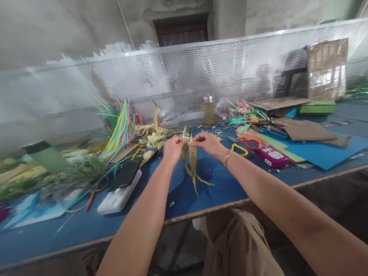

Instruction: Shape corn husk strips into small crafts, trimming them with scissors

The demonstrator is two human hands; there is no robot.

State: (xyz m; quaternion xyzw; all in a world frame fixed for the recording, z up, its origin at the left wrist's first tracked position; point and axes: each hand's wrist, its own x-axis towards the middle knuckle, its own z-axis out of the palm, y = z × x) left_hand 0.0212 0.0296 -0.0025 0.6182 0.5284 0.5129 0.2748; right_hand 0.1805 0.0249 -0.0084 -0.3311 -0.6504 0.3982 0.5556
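Above the blue tabletop, my left hand [174, 149] and my right hand [207, 142] come close together, fingertips pinched. Between them are dry, pale-green strips that look like corn husk [193, 164], held at the top, with long pointed ends hanging down. A small whitish bit shows at the pinch; its exact shape is too small to tell. Behind my left hand lies a heap of pale husk pieces [155, 138]. To the right of my right hand are scissors with yellow handles [239, 148] and a red-orange handled tool [250, 144].
On the left stand a bundle of coloured pipe cleaners [122, 127], a green cup [46, 157], a black phone [125, 174] and a white power strip [119, 199]. A bottle [209, 111] stands behind. Rightward lie a purple box [272, 155], blue paper [321, 147] and cardboard [306, 129]. A perforated metal screen [192, 74] closes the back.
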